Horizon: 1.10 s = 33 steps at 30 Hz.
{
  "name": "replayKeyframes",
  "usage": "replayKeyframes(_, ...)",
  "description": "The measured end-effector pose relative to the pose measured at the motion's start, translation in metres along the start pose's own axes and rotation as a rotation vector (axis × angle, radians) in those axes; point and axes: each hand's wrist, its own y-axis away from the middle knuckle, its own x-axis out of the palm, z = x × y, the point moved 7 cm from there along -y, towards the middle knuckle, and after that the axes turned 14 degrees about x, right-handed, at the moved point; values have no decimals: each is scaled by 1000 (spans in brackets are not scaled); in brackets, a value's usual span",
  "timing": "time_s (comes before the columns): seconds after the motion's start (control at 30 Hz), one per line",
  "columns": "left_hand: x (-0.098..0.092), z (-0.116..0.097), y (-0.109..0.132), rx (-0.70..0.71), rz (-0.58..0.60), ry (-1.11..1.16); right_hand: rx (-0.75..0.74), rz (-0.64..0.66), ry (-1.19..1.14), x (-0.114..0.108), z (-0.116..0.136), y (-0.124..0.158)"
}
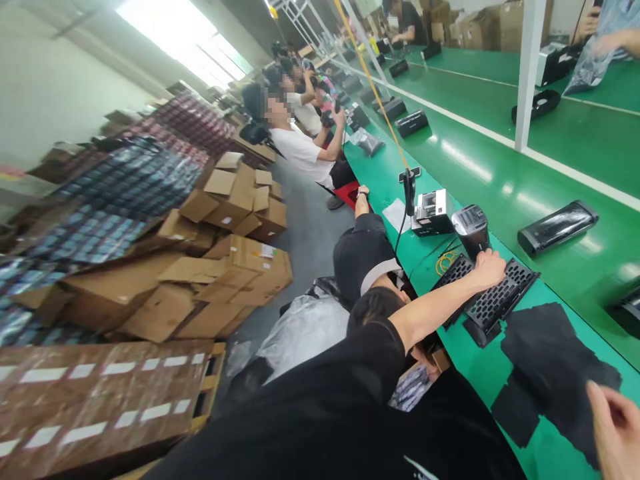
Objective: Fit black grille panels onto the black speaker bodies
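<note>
My left hand [489, 269] reaches across the green bench, with its fingers bent over the upper part of a black perforated panel [503, 293]. The fingertips are partly hidden. A second black perforated panel [456, 270] lies close beside it, to the left. Just beyond this hand stands a black cylindrical device [471, 230]. At the lower right edge my right hand [617, 427] hovers with thumb and fingers apart; nothing shows in it, and part of it is out of frame. Near it, thin black sheets [550, 353] lie in a loose pile on the bench.
A silver-and-black box device [431, 212] and a yellow cable coil [447, 263] sit on the bench [585, 300]. Black speaker-like units [557, 227] lie on the green surface beyond. A person [367, 260] bends down close on my left. Cardboard boxes [250, 267] fill the floor behind.
</note>
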Motion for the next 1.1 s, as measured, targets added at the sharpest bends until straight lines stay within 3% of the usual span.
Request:
replayKeyframes(0.17,-8,-4,4,71,47,32,70,-28,352,64,43,-72)
replayKeyframes(0.27,-23,-11,17,169,54,70,77,-49,389,80,52,-99)
replayKeyframes(0.43,-55,-22,44,361,55,359,114,0,444,73,42,-102)
replayKeyframes(0.53,-74,-11,56,340,-34,610,134,-25,431,56,40,-92)
replayKeyframes(0.6,-74,-1,63,282,-48,865,120,-35,386,44,43,-82)
replayKeyframes(0.67,-64,3,69,222,-24,1178,110,-34,328,28,46,-70)
replayKeyframes(0.77,-32,-5,76,113,4,1528,155,-75,190,-10,50,-45)
replayKeyframes(0.87,18,-28,81,-56,17,1716,161,-220,42,-60,62,-12)
replayKeyframes(0.93,54,-47,82,-185,11,1778,74,-244,-86,-83,81,12)
replayKeyframes(1.03,94,-83,83,-288,24,1818,-24,-110,-293,-89,112,43)
replayKeyframes(1.1,105,-109,80,-250,54,1853,-11,-53,-404,-83,124,56)
